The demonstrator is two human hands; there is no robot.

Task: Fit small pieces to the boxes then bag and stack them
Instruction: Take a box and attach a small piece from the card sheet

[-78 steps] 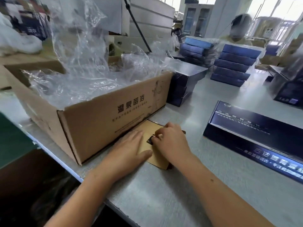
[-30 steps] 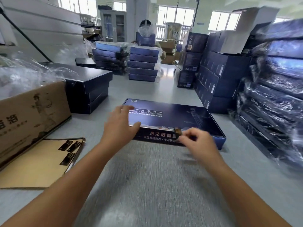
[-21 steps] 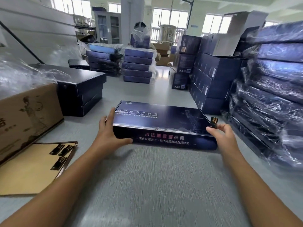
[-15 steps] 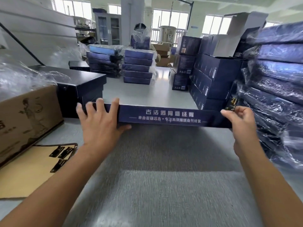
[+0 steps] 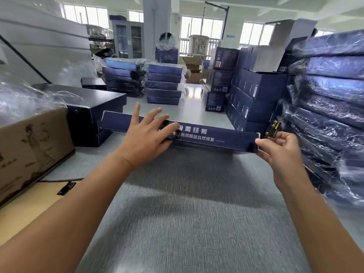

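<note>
Tipping on edge, flat dark-blue printed cardboard box [image 5: 216, 135] risks slipping: left hand [image 5: 145, 134] spread flat on it, right hand [image 5: 279, 148] pinching small black-gold clasp [image 5: 272, 128] plus corner.

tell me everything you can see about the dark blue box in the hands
The dark blue box is long and flat, apparently printed cardboard, with white Chinese lettering along the side facing the camera. It is tipped up on edge over the grey table. The left hand lies spread on that face; the right hand grips its right end while pinching a small dark and gold piece.
</note>
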